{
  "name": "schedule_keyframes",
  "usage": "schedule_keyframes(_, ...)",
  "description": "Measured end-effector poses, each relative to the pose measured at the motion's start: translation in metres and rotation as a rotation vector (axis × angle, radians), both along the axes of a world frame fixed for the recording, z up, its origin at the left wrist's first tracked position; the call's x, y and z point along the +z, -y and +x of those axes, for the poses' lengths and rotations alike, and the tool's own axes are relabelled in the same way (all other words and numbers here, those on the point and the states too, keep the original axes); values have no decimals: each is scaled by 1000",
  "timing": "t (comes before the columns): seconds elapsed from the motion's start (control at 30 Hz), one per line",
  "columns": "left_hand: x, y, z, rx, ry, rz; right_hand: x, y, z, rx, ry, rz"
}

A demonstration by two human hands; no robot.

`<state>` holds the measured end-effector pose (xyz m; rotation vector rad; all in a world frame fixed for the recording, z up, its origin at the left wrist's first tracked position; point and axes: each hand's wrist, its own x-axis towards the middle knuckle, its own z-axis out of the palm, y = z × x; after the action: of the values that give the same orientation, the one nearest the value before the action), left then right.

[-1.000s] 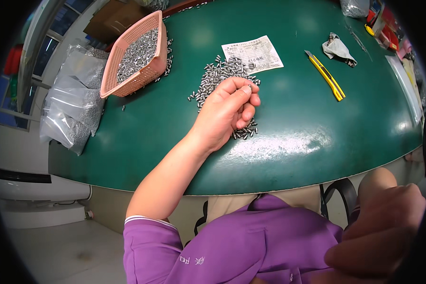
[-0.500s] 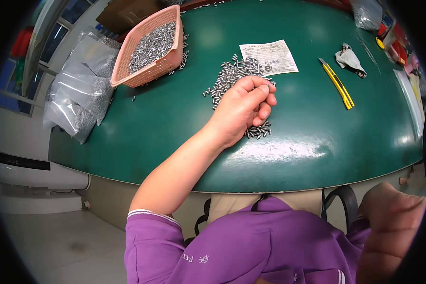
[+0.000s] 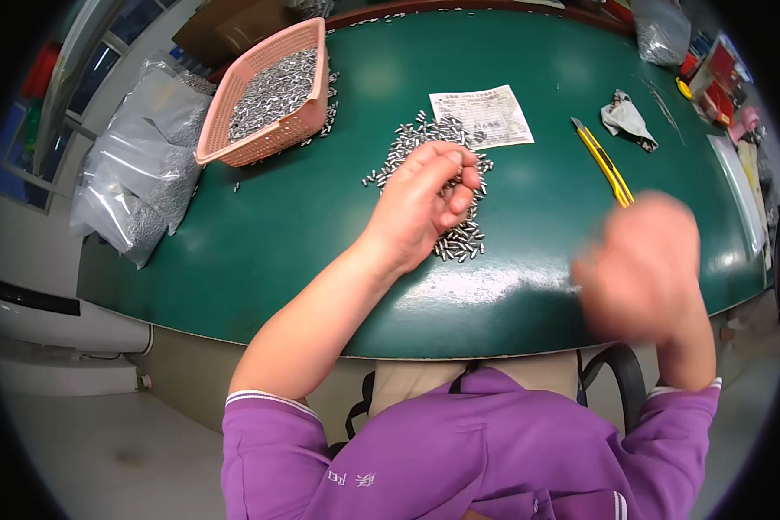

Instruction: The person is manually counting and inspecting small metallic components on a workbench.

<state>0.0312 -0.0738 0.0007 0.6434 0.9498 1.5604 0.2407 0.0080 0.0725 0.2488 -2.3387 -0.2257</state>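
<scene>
A loose heap of small, shiny, rod-shaped metal pieces point(image 3: 420, 139) lies on the green table. My left hand point(image 3: 425, 199) is over this heap, its thumb pressed to the curled index finger. Whatever sits in that pinch is too small or hidden to make out. To the right, my right hand point(image 3: 641, 269) is smeared by motion above the table, near the lower end of a yellow utility knife point(image 3: 605, 163). Its fingers cannot be read. A printed paper slip point(image 3: 494, 113) lies at the far edge of the heap, partly under some pieces.
A pink plastic basket point(image 3: 215, 130) full of similar metal pieces stands at the far left, with strays beside it. Clear bags point(image 3: 134, 186) of pieces rest at the left edge. A crumpled white wrapper point(image 3: 626, 117) lies beyond the knife; another bag point(image 3: 663, 35) stands far right.
My right hand has swung from the lower right, near my body, forward and left over the table. The left hand keeps its pinch over the heap. The whole view has shifted slightly.
</scene>
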Motion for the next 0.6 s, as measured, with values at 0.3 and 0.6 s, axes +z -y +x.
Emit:
schedule_keyframes(0.3,-2,-7,-1,10,75,22,-47,-86,-61,-280,373,-767)
schedule_keyframes(0.6,-2,-4,-1,8,83,-6,-68,-70,-67,-154,367,-559)
